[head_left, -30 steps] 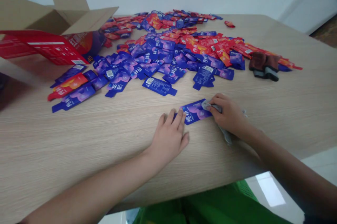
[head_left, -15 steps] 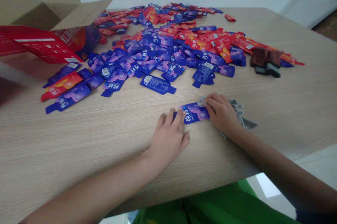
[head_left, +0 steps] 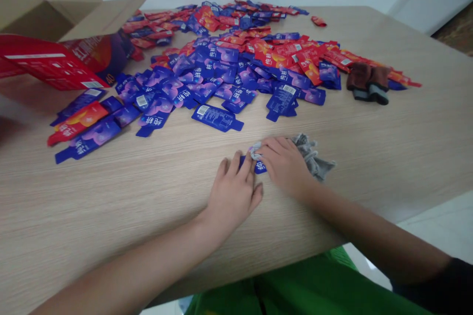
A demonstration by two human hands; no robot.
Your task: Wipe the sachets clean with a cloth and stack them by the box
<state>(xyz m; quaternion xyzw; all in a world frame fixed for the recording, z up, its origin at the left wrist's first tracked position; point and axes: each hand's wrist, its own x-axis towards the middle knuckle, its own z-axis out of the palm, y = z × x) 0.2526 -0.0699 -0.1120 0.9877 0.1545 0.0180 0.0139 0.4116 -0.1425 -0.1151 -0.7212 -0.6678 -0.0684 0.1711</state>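
A blue and purple pouch (head_left: 260,166) with white lettering lies flat on the table in front of me, mostly covered by my hands. The outstretched fingers of my left hand (head_left: 232,192) rest on its left end and hold it down. My right hand (head_left: 286,163) is closed on a crumpled grey cloth (head_left: 320,163). A bunched bit of the cloth presses on the pouch at the fingertips, right beside my left fingers. The rest of the cloth trails out to the right behind the hand.
Blue pouches (head_left: 218,118) and red pouches (head_left: 291,50) spread in a large heap beyond my hands. An opened cardboard box (head_left: 88,19) stands at the back left. Brown and grey fabric items (head_left: 367,83) lie at the heap's right end. The table's edge runs close to my lap.
My right hand has slid left along the pouch with the cloth, from its right end up to my left fingers. My left hand stays on the pouch.
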